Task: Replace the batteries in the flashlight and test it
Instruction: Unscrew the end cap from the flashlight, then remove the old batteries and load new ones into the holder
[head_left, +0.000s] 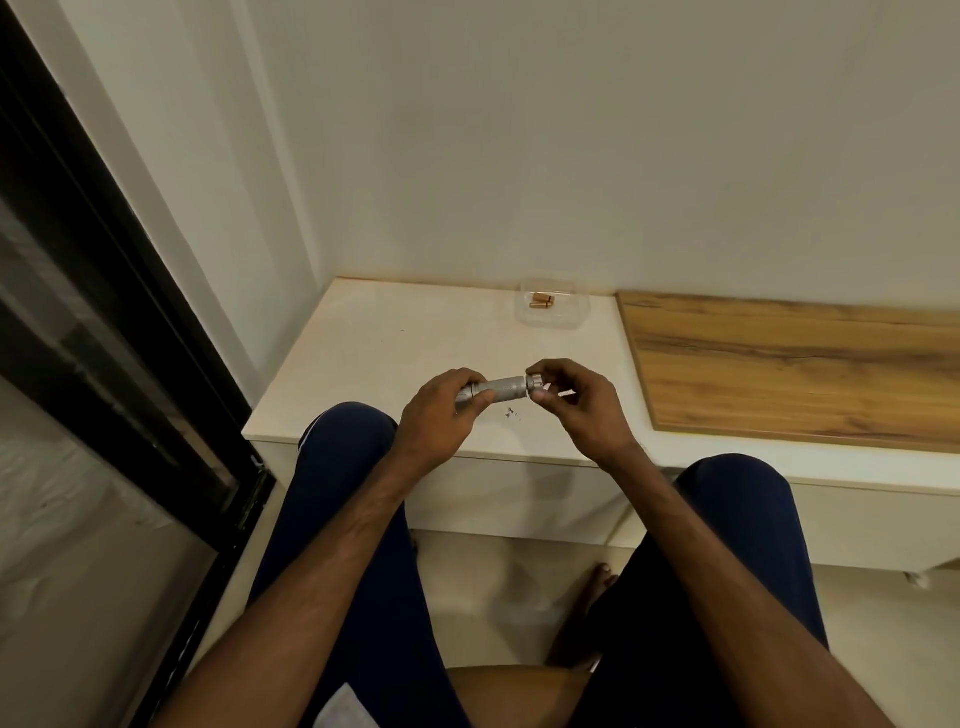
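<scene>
A silver flashlight (501, 390) lies crosswise in the air above the white low table (363, 358). My left hand (441, 410) grips its left end, covering the head. My right hand (576, 402) pinches the end cap (535, 383) at the right end between thumb and fingers. The cap sits against the body; whether it is screwed on I cannot tell. At the back of the table stands a clear plastic container (553, 312) with copper-coloured batteries (542, 301) inside.
A wooden board (779, 364) covers the table's right part. Small dark bits (511, 413) lie on the table under the flashlight. A dark-framed glass door (104, 312) stands at the left, a white wall behind. My knees are against the table's front edge.
</scene>
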